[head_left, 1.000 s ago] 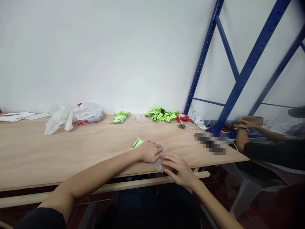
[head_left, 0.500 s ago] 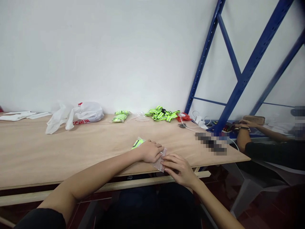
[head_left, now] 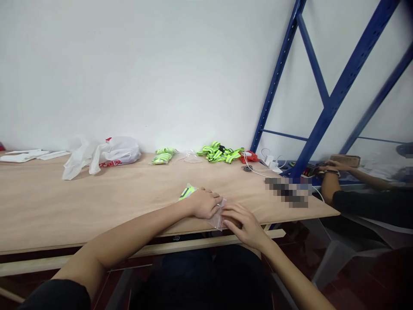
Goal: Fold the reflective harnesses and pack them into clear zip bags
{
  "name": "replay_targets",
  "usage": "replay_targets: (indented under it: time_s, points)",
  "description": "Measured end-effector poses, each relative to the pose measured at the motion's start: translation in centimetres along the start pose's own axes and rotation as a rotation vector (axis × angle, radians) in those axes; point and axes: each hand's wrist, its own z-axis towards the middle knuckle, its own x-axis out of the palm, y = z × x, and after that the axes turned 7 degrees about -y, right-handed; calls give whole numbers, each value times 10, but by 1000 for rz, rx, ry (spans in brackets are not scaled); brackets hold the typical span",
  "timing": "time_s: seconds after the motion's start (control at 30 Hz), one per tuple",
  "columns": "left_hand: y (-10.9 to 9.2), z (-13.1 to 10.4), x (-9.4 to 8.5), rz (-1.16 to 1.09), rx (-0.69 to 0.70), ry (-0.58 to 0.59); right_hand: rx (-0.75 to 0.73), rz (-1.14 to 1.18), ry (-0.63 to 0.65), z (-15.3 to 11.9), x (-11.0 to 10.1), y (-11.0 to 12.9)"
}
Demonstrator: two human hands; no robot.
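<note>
A clear zip-lock bag (head_left: 217, 222) lies near the table's front edge, with a folded neon-yellow and grey reflective strap (head_left: 187, 191) in its far left end. My left hand (head_left: 205, 203) presses over the middle of the bag, fingers together and curled down on it, hiding much of the contents. At the bag's right end, my right hand (head_left: 244, 224) has its fingertips and thumb on the edge by the zip strip. The fingers are bent around that edge; the exact pinch is partly hidden.
Along the wall lie a white plastic bag (head_left: 119, 150), a packed reflective strap (head_left: 163, 156), clear bags (head_left: 191, 156), loose neon straps (head_left: 221, 153) and a red packet (head_left: 250, 157). Cables and a blue rack post (head_left: 325, 107) stand right. Another person's arm (head_left: 332, 185) is beyond.
My right hand has shifted slightly along the bag's right edge, its thumb and fingers a little further apart. My left hand stays pressed on the bag.
</note>
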Motion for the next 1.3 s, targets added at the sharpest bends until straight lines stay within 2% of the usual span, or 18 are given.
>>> replay_targets:
  time_s: [0.1,0.23,0.5,0.7,0.8,1.03,1.3]
  points:
    - [2,0,4,-25,-9,-18,101,-136,2,-1,6,-4]
    - [4,1,5,-46,-14,-7,123,-273,115,-2,13,-8]
    - [0,1,-3,-30,-6,19,141,-276,170,0,10,-7]
    - [2,1,1,-19,3,0,127,-277,191,6,4,-5]
    - [3,1,3,-15,8,0,90,-276,165,6,4,-7]
    - [5,0,5,-9,9,-1,-32,-296,-22,-5,12,-13]
    - [4,1,5,-29,0,3,-6,-261,31,2,6,-6]
